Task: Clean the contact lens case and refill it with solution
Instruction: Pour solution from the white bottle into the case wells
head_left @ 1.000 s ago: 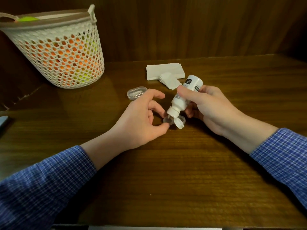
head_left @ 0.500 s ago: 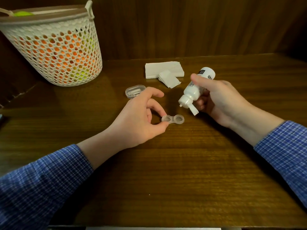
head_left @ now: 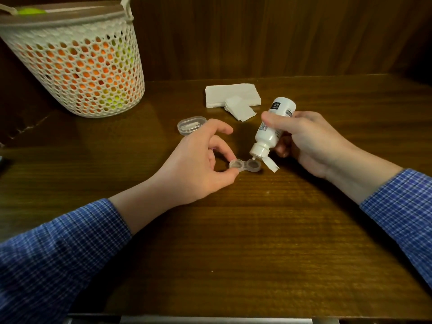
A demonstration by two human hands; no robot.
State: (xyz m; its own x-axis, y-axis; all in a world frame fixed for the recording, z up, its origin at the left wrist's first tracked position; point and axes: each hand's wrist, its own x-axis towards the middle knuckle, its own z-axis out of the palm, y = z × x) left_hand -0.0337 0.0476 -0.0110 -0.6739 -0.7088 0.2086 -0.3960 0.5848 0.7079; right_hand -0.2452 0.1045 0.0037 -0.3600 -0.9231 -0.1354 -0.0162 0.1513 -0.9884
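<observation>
the left hand (head_left: pixel 196 167) pinches the left well of the clear contact lens case (head_left: pixel 244 165) on the wooden table (head_left: pixel 257 230). the right hand (head_left: pixel 311 141) grips the tilted white solution bottle (head_left: pixel 271 129), nozzle just over the right well, flip cap hanging open. liquid in the wells is hard to make out. the label print is too small to read.
</observation>
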